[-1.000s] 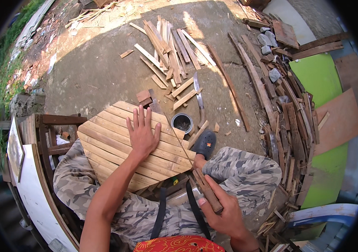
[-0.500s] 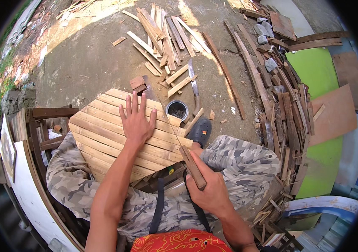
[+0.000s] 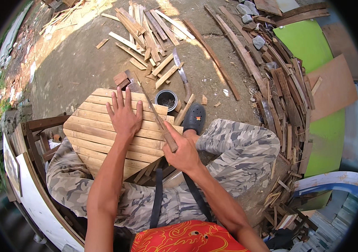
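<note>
A slatted panel of pale wood strips [image 3: 99,134] with angled corners lies in front of me, partly over my left leg. My left hand [image 3: 126,119] rests flat on it, fingers spread. In my right hand [image 3: 183,152] is a handsaw [image 3: 157,114], gripped by its brown wooden handle. Its long narrow blade points away from me and lies across the panel's right side, where strip ends stick out unevenly. I cannot tell how deep the blade sits in the wood.
Beyond the panel stand a dark bucket [image 3: 158,99] and stacked brown blocks [image 3: 121,79]. A long knife [image 3: 181,69] lies by scattered wood strips [image 3: 145,33]. A large pile of scrap wood [image 3: 286,96] runs along the right, beside a green board [image 3: 309,46].
My right hand and the saw have moved forward and left, away from me. The blade now shows more of its side. My left hand stays flat on the panel; the whole view has shifted slightly.
</note>
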`<state>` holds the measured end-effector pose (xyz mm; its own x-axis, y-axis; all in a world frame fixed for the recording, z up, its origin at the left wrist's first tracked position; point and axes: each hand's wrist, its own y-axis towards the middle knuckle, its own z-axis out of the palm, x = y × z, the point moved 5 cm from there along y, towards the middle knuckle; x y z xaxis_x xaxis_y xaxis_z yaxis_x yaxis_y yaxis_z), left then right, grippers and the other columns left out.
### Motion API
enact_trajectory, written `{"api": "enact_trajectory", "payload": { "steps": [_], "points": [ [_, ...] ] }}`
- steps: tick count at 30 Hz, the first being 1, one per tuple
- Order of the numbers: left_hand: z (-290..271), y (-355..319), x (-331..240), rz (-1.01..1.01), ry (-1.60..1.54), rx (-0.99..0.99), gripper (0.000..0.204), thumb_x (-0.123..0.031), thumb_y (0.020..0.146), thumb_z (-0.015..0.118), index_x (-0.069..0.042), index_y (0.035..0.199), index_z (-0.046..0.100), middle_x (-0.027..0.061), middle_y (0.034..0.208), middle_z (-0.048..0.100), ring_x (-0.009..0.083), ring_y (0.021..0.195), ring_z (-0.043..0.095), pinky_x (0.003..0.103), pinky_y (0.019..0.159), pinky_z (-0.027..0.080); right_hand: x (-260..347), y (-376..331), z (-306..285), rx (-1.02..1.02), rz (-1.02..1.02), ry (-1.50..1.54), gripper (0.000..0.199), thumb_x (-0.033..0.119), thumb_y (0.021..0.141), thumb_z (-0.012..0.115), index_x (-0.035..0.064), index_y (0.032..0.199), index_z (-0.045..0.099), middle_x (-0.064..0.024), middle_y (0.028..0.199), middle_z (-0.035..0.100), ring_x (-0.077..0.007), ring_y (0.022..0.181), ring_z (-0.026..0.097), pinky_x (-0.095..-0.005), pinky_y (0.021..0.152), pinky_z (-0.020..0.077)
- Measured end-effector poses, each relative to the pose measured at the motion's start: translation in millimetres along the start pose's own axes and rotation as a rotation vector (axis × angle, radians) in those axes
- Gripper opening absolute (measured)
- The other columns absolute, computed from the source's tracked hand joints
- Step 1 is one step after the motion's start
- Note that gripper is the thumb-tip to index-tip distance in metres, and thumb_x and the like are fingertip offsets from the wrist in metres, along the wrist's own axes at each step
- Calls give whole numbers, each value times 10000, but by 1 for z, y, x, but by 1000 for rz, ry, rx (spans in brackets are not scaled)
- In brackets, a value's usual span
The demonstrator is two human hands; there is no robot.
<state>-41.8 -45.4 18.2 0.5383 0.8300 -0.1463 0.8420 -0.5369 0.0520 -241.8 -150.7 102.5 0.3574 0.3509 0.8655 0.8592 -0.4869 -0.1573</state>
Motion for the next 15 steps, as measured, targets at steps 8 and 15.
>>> {"api": "enact_trajectory", "payload": {
  "steps": [8, 15],
  "points": [
    [6, 0, 3, -12, 6, 26, 699, -505, 1053, 452, -145, 1639, 327, 128, 1716, 254, 358, 1588, 193, 575, 1269, 95, 67, -108, -70, 53, 41, -32, 675, -4, 812, 623, -27, 1479, 521, -265, 1060, 742, -386, 694, 738, -417, 652, 601],
    [3, 0, 2, 10, -14, -36, 690, -496, 1033, 499, -170, 1626, 364, 132, 1700, 291, 349, 1575, 234, 587, 1261, 118, -38, 13, 27, -55, -166, 85, 669, 57, 827, 632, 18, 1486, 529, -255, 702, 632, -400, 586, 666, -442, 581, 525]
  ]
}}
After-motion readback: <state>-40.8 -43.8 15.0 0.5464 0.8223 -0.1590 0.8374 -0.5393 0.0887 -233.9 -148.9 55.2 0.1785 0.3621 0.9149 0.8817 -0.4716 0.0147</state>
